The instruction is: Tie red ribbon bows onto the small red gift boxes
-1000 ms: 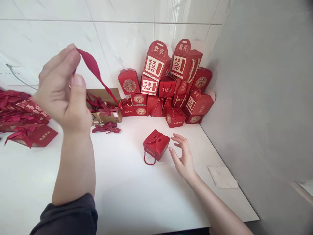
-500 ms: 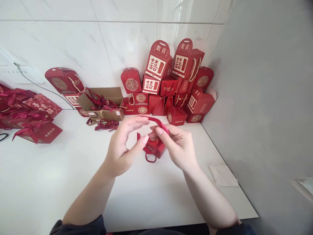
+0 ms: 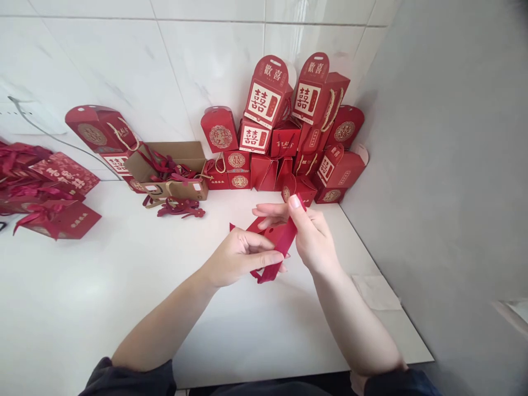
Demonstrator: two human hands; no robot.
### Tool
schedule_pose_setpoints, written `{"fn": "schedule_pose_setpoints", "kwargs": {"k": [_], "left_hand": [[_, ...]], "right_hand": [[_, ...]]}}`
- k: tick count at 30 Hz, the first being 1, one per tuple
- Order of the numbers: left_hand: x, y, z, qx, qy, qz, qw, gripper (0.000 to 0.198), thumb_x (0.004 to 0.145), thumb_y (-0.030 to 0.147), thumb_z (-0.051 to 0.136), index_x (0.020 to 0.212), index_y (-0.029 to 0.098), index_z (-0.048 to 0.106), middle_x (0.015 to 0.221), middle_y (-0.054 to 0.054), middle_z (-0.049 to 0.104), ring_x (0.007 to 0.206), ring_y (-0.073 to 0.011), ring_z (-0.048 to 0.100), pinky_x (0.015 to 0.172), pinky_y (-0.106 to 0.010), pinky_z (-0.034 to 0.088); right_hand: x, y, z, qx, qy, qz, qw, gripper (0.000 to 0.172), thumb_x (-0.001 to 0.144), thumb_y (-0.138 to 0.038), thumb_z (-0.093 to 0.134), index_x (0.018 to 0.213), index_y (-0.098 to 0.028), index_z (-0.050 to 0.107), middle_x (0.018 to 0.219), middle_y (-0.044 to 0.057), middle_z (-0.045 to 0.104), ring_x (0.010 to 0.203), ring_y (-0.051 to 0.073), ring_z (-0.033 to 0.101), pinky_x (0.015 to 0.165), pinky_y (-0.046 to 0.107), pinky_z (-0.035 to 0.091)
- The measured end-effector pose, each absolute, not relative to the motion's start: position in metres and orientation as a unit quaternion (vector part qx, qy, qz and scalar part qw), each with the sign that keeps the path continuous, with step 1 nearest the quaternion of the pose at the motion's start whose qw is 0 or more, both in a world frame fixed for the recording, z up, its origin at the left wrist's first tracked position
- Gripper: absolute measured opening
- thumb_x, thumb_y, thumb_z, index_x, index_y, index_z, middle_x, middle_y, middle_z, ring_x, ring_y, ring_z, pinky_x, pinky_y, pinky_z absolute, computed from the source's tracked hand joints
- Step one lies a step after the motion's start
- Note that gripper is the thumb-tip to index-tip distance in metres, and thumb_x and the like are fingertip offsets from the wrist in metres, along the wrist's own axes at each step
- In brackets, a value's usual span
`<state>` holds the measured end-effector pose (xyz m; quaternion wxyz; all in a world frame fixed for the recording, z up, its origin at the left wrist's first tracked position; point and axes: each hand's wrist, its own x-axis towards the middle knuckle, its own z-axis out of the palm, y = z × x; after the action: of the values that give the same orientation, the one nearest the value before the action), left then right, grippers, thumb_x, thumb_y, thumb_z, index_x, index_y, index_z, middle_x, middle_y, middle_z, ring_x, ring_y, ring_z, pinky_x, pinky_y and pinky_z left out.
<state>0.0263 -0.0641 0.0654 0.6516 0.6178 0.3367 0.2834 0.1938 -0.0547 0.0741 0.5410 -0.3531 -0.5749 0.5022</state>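
Observation:
A dark red ribbon (image 3: 285, 237) runs slantwise between my two hands. My right hand (image 3: 314, 237) pinches its upper part between thumb and fingers. Lower down, my left hand (image 3: 243, 256) is closed on the same ribbon, thumb on top, and the loose end hangs below its fingertips. Behind the hands, a small red gift box (image 3: 256, 224) rests on the white table, mostly covered by the fingers and the ribbon.
Red gift boxes (image 3: 264, 102) are stacked against the tiled wall. Left of them stands an open cardboard box (image 3: 175, 149) of ribbons, with a ribbon bundle (image 3: 179, 207) before it. Ribboned boxes (image 3: 78, 220) lie far left. White paper (image 3: 375, 292) lies near the grey partition (image 3: 437, 165).
My left hand has come down and closed on the ribbon, where before its fingers were spread. The ribbon has swung from an arch to a downward slant. My right hand still grips it.

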Motion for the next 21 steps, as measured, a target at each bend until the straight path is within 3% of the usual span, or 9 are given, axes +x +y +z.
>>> {"fn": "schedule_pose_setpoints", "kwargs": {"k": [4, 12, 21], "left_hand": [[0.023, -0.067, 0.071, 0.637, 0.333, 0.251, 0.649, 0.023, 0.077, 0.035, 0.075, 0.081, 0.012, 0.076, 0.074, -0.009, 0.073, 0.065, -0.0163, 0.066, 0.063, -0.029, 0.056], [0.025, -0.074, 0.083, 0.683, 0.304, 0.183, 0.639, 0.018, 0.075, 0.031, 0.076, 0.075, 0.014, 0.077, 0.070, -0.008, 0.074, 0.062, -0.0168, 0.068, 0.058, -0.026, 0.056], [0.017, -0.081, 0.087, 0.788, 0.218, 0.121, 0.564, 0.014, 0.078, 0.032, 0.074, 0.073, 0.019, 0.077, 0.066, -0.006, 0.072, 0.057, -0.0133, 0.064, 0.054, -0.021, 0.048]], "right_hand": [[0.207, -0.046, 0.074, -0.382, -0.562, 0.472, 0.561, 0.056, 0.094, -0.061, 0.038, 0.098, -0.019, 0.074, 0.082, 0.007, 0.077, 0.065, 0.017, 0.071, 0.059, 0.029, 0.058], [0.246, -0.021, 0.069, -0.465, -0.543, 0.349, 0.606, 0.063, 0.091, -0.065, 0.038, 0.083, -0.015, 0.075, 0.062, 0.007, 0.072, 0.047, 0.016, 0.065, 0.048, 0.028, 0.053], [0.298, 0.014, 0.042, -0.502, -0.480, 0.338, 0.635, 0.062, 0.090, -0.064, 0.041, 0.079, -0.013, 0.074, 0.058, 0.008, 0.069, 0.042, 0.015, 0.059, 0.047, 0.029, 0.047]]}}
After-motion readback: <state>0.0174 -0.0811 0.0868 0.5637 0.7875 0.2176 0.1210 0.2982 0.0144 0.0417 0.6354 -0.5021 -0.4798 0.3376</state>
